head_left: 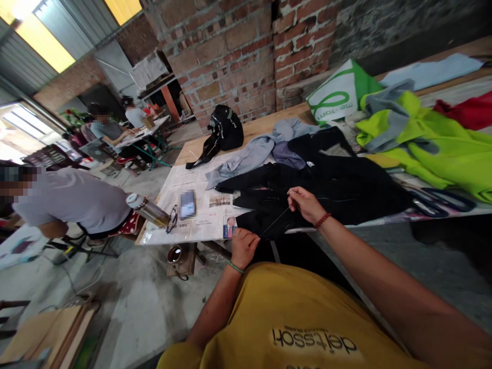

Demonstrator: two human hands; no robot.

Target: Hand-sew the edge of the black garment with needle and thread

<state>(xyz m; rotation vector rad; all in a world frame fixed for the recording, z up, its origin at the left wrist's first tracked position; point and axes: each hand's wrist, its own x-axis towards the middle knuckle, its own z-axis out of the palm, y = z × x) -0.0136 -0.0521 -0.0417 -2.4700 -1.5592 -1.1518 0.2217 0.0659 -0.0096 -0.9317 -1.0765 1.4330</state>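
A thin dark thread (275, 223) runs taut and slanting between my two hands, over a black garment (346, 187) spread along the table's front edge. My right hand (305, 204) is raised a little above the cloth, its fingers pinched on the upper end of the thread. A needle, if there is one, is too small to make out. Lower and to the left, my left hand (245, 248) is closed at the table edge, where the thread meets its fingertips. Whether it also grips the black cloth is hidden.
On the newspaper-covered table (203, 228) are a phone (188, 204), glasses (172, 219), a tea bottle (148, 209), a black bag (227, 128) and grey cloth (249, 154). Scissors (427, 203) and lime-green clothing (430, 138) lie rightward. A person (77, 197) sits left.
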